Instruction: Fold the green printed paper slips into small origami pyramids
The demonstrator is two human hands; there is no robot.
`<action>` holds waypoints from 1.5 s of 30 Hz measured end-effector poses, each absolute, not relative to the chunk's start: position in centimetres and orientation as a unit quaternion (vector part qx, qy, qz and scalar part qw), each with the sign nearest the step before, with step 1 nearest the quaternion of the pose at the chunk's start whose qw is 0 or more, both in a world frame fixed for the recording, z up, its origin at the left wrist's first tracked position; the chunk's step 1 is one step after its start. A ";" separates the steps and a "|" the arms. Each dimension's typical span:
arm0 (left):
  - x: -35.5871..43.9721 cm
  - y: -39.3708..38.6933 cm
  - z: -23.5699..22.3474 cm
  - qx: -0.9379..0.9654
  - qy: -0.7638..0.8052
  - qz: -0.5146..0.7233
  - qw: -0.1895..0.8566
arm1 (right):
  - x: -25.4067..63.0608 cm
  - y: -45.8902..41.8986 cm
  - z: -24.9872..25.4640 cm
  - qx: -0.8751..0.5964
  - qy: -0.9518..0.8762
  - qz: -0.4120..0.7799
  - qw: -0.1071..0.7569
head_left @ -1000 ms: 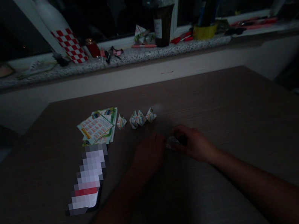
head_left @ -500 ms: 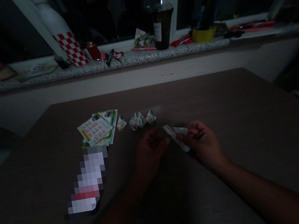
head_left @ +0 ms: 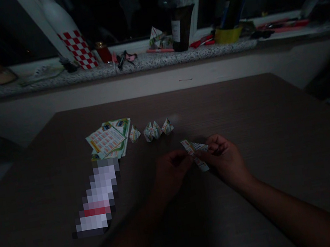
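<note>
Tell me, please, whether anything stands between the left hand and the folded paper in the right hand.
Nothing visible does: the fingers of the left hand are right at the folded paper, which the right hand holds; the dark hides whether they touch. The small folded pieces lie farther off, out of the way.

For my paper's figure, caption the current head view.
Two hands hold folded paper near four small paper shapes.

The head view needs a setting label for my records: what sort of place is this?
Probably a room in a home, seemingly at night: a wood-look table stands below dark windows, whose speckled sill holds a red-and-white checked bottle and other odds and ends.
</note>
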State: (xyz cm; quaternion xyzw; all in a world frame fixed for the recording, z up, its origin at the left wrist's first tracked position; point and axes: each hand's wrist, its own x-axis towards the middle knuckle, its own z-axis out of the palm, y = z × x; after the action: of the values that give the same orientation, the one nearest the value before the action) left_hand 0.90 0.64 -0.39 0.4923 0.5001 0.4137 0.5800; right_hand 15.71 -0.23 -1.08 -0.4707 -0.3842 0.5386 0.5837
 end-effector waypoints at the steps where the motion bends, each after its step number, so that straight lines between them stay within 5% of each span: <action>1: 0.9 0.6 -0.5 0.494 0.496 0.412 0.583 | 15.8 -0.2 -1.1 -0.472 -0.390 0.536 0.582; 45: 0.4 1.3 -0.8 0.396 0.467 0.481 0.627 | 16.3 -0.6 -0.5 -0.418 -0.480 0.601 0.483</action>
State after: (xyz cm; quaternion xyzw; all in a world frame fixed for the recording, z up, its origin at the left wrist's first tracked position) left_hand 0.39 1.35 -0.83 0.3964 0.4674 0.4811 0.6269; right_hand 16.29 -0.64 -0.50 -0.4183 -0.4801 0.6012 0.4827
